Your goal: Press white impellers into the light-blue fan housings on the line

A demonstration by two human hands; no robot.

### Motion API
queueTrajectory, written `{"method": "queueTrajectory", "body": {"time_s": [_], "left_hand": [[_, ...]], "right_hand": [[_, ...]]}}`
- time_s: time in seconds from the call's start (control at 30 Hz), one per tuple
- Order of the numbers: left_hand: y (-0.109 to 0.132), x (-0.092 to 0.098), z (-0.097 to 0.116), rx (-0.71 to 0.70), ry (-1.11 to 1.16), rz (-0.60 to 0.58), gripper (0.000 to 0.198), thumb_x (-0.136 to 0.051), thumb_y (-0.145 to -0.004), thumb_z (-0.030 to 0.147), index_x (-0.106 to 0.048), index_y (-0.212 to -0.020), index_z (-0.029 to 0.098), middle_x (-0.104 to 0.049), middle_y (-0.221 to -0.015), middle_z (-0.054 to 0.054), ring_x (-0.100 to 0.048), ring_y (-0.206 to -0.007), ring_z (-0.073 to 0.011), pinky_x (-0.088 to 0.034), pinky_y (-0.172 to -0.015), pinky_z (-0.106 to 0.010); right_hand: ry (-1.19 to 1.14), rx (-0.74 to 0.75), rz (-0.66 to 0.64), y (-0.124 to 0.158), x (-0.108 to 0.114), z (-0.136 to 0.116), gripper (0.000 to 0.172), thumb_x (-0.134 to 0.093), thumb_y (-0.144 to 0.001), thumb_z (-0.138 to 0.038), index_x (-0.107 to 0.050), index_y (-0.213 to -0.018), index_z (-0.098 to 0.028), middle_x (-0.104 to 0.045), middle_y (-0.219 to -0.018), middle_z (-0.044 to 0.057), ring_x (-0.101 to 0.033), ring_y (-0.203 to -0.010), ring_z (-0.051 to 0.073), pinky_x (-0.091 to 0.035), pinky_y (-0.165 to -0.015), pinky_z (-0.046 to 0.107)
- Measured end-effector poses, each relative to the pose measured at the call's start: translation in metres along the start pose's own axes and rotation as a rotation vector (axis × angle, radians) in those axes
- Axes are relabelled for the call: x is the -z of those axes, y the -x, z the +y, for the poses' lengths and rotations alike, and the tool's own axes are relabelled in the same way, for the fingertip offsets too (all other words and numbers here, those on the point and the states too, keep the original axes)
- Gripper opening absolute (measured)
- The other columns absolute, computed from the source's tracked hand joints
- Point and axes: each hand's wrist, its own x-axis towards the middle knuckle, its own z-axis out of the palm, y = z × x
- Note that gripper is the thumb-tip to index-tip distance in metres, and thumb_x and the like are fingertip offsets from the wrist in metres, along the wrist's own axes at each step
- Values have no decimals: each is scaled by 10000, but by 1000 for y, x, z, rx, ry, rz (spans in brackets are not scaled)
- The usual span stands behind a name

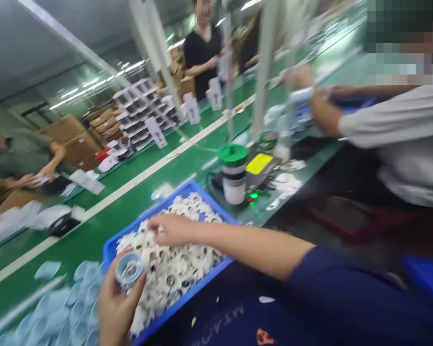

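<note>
White parts [173, 274] were heaped in the blue tray [191, 186]. The right hand [169, 229] was laid on them near the tray's left edge, fingers curled down; whether one was pinched could not be told. A round clear cap [129, 269] was clamped in the left hand [117, 302] at the near-left corner, just beside the right hand.

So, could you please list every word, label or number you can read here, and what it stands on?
Nothing reads clearly.
Pale lettering on the navy garment: upside down, blurred.
White cards on the conveyor: blurred.
Yellow label on the black device: blurred.
Round cap in the left hand: nothing legible.
</note>
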Motion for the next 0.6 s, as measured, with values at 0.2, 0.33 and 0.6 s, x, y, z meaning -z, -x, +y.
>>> {"method": "queueTrajectory", "body": {"time_s": [0.2, 0.33, 0.6], "left_hand": [[8, -30, 29, -113, -45, -61, 576, -800, -724, 403, -562, -1210, 205, -667, -1117, -81, -678, -1000, -240, -558, -883, -380], [5, -40, 51, -232, -151, -174, 498, -801, -755, 399, -580, -1167, 228, -701, -1100, -79, -685, -1003, -257, -554, -885, -410], [6, -56, 60, -495, -313, -179, 409, -650, -877, 310, -495, -1243, 213, -704, -1110, -101, -680, -1018, -251, -518, -895, -397]], "right_hand": [[-786, -34, -47, 48, 8, 37, 235, -241, -937, -128, -435, -1069, -136, -582, -930, 101, -615, -762, 127, -566, -796, 291], [-1011, -70, -63, 65, 0, 36, 180, -403, -943, -252, -475, -1077, -155, -574, -927, 75, -604, -791, 140, -560, -789, 300], [80, 176, 212, 71, -2, 13, 117, -724, -865, -134, -733, -960, -201, -501, -924, 27, -533, -796, 142, -450, -749, 284]]}}
